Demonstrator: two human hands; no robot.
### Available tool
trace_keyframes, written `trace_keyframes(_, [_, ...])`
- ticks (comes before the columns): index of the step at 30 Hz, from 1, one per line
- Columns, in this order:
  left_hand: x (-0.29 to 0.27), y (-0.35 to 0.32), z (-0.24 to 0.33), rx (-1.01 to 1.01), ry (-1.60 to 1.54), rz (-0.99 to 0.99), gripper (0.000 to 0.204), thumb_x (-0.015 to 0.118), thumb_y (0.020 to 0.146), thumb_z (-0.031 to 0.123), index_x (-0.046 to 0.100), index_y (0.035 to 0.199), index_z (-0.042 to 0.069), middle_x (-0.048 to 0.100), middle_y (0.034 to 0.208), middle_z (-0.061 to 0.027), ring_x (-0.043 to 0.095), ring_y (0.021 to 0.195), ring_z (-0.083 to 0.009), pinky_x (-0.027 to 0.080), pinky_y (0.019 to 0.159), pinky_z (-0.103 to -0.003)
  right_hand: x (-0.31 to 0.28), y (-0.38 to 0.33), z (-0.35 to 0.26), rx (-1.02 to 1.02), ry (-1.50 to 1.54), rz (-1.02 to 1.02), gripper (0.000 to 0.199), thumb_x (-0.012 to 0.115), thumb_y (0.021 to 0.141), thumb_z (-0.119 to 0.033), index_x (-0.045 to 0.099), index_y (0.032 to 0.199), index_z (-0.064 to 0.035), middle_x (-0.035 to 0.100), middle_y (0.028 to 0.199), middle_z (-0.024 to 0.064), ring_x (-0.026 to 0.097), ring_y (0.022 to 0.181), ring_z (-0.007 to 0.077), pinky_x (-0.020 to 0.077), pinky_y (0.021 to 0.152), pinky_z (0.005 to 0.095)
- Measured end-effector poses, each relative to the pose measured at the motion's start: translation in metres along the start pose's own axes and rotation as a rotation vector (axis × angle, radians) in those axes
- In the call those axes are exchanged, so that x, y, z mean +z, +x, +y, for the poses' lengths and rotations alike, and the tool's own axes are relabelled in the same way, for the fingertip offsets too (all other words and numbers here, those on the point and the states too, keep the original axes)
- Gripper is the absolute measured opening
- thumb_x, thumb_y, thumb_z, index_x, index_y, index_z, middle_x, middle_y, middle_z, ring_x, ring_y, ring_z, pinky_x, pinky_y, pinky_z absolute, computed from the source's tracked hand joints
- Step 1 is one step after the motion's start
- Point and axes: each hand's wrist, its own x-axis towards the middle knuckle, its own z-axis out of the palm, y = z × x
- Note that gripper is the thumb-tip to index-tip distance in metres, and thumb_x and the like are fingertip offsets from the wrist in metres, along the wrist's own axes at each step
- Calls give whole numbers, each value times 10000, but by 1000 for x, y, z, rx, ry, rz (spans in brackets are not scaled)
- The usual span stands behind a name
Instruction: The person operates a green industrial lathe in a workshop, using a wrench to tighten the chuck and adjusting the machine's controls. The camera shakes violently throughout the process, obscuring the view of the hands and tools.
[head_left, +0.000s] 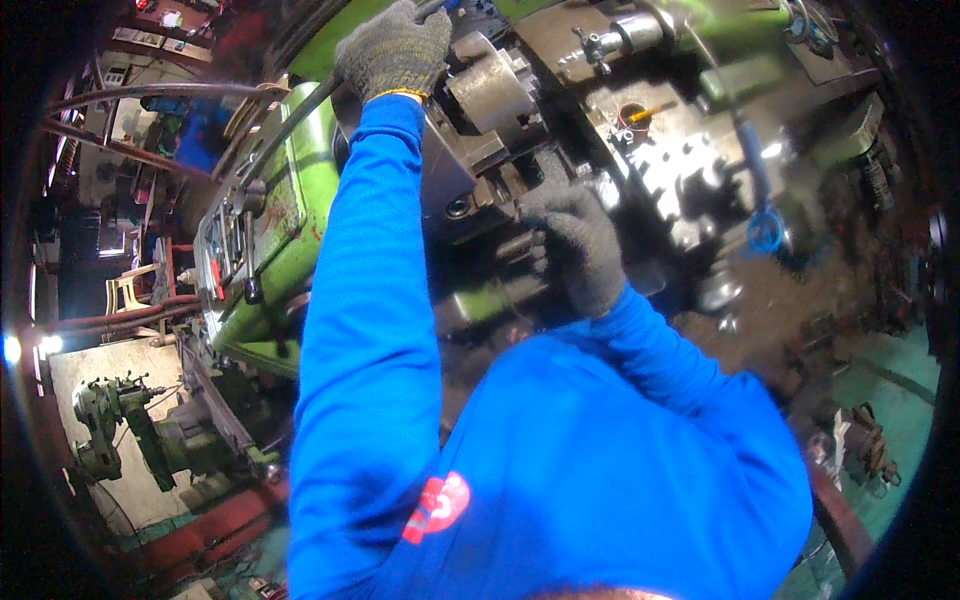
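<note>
Dim and cluttered, a machine workshop fills the fisheye view, with a worn teal-painted concrete floor (900, 380) at four o'clock and a small green milling machine (120, 430) standing on a pale slab at eight o'clock. Across the upper half lies a large green-painted metal lathe (290, 200), its grimy headstock at ten o'clock and its dark carriage and tool post running toward two o'clock. A person in a bright blue long-sleeved shirt (600, 470) leans over it, their torso filling the lower middle. Their left hand (395, 48), in a grey knitted work glove with a yellow cuff edge, reaches up to twelve o'clock and is closed, palm down, over the top of the headstock beside the silver steel lathe chuck (495, 90); what it grasps beneath the glove cannot be made out. The chuck sits just right of that hand, at about one o'clock, its stepped jaws visible. The right hand (575, 250), in a matching grey knitted glove, is near the centre, below and slightly right of the chuck, its fingers curled around a dark part of the machine that is too shadowed to identify. A round blue handwheel (765, 232) sits at three o'clock, well apart from both hands, and a small orange-rimmed cup (632, 117) rests on the carriage at one o'clock.
</note>
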Motion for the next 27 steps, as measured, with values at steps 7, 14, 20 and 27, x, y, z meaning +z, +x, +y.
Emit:
trace_keyframes(7, [-4,0,3,-26,61,-42,521,519,869,575,741,1036,135,737,1036,-222,693,997,-449,513,856,-545,-18,-2,13,-95,295,-168,257,592,832,-154,543,1071,-74,614,991,114,619,848,248,557,759,381])
trace_keyframes(14, [-7,-3,5,-14,51,-31,531,519,880,609,744,1046,158,742,1039,-200,695,1000,-441,515,861,-544,-20,-1,14,-182,397,-397,293,628,776,-174,549,1026,-44,549,1021,134,603,928,280,561,873,454])
trace_keyframes(20, [-9,-4,6,-11,45,-18,516,535,879,614,750,1039,174,745,1042,-189,701,996,-423,522,865,-528,-10,-10,9,-144,386,-347,323,640,763,-178,546,1052,-69,558,1008,118,589,937,279,529,873,443])
trace_keyframes(27, [-8,-4,4,0,59,7,510,540,879,609,755,1049,179,746,1052,-185,702,1007,-414,527,873,-518,-11,-16,9,-67,408,-274,433,651,800,-139,569,1215,-45,594,1070,113,615,978,277,539,942,473])
